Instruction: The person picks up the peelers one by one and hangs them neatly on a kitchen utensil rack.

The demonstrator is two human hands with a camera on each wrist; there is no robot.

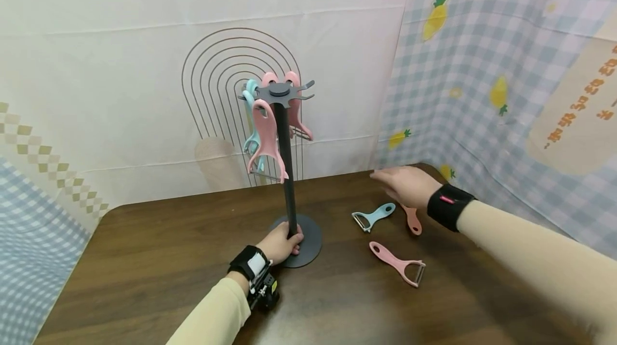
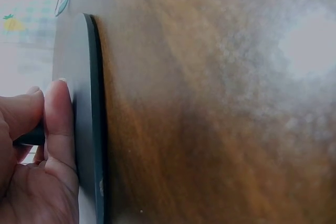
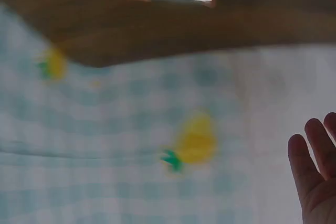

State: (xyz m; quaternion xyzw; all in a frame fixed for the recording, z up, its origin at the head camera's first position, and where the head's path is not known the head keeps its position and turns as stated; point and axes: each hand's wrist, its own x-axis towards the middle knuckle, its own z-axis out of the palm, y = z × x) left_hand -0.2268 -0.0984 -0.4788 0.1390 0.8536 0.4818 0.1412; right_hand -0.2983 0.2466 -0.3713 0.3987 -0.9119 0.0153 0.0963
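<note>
My left hand [image 1: 278, 243] grips the dark post [image 1: 287, 173] of a stand just above its round base [image 1: 313, 238]; in the left wrist view, thumb and fingers curl round the post beside the base. From the stand's top hooks [image 1: 299, 93] hang several Y-shaped peelers, including a pink peeler [image 1: 266, 130] in front and light blue ones [image 1: 250, 99] behind it. My right hand [image 1: 407, 185] hovers over the table's far right, fingers extended, holding nothing. Below it lies a salmon-pink peeler [image 1: 413, 220], partly hidden by the hand. Nearby lie a light blue peeler [image 1: 380, 213] and a pink peeler [image 1: 389, 259].
The brown wooden table [image 1: 183, 259] ends at a white printed cloth [image 1: 120, 93] behind. At the right hangs a blue checked cloth [image 1: 474, 93] with pineapple prints. Two pink peelers [image 1: 294, 114] hang at the rear of the stand, and its right-hand hooks carry nothing.
</note>
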